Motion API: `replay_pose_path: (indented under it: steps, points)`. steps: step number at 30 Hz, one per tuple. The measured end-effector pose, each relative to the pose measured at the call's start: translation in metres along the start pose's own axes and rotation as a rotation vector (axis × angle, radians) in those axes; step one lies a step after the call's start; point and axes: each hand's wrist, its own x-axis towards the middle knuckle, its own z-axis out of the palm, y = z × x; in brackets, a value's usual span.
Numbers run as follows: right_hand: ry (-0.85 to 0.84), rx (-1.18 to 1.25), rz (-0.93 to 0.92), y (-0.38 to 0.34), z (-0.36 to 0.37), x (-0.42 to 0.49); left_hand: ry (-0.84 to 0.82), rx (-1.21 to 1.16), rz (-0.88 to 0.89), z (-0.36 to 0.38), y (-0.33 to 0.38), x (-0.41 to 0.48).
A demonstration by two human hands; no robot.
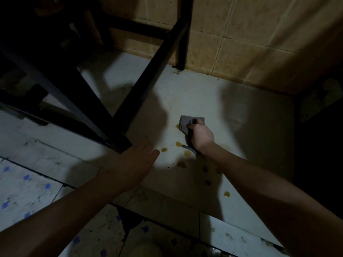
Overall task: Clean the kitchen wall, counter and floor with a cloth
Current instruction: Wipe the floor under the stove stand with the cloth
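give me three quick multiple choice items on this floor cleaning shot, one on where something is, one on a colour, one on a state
1. Where is the cloth?
A. on the wall tiles
B. pressed on the pale floor under the right hand
C. draped over the black frame

2. What colour are the spilled drops on the floor?
A. amber yellow
B. bright red
C. green

3. What is the left hand doing?
A. gripping the cloth
B. open and flat, fingers extended, holding nothing
C. clenched round a bottle

Answers:
1 B, the right hand holds the grey cloth down on the floor near the drops.
2 A, the small blobs beside the cloth look amber yellow.
3 B, the left hand is spread open near the foot of the black frame, with nothing in it.
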Motion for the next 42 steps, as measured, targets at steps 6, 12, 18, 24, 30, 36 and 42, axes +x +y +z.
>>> replay_pose_path:
  steps: [6, 12, 18, 24, 30, 36, 42]
  points:
    - [-0.148, -0.037, -0.152, -0.008, 0.004, -0.007, 0.088, -0.073, 0.018, 0.005, -0.004, -0.011]
    - [-0.213, 0.020, -0.422, -0.024, 0.018, -0.043, 0.193, -0.133, 0.033, 0.001, 0.000, -0.009]
    - [-0.300, -0.130, -0.511, -0.014, 0.028, -0.069, 0.180, -0.117, 0.065, 0.004, -0.001, -0.006]
    - [-0.149, -0.004, -0.434, 0.016, 0.014, -0.073, 0.121, -0.054, 0.036, 0.005, 0.002, -0.013]
    - [0.055, 0.006, -0.131, 0.057, -0.004, -0.080, 0.093, 0.051, 0.096, 0.005, 0.007, -0.017]
    - [0.146, 0.024, 0.149, 0.075, 0.003, -0.102, 0.045, 0.002, 0.104, 0.020, 0.010, -0.008]
    - [-0.023, -0.106, -0.081, 0.048, 0.027, -0.118, 0.042, 0.026, 0.168, 0.023, 0.016, 0.004]
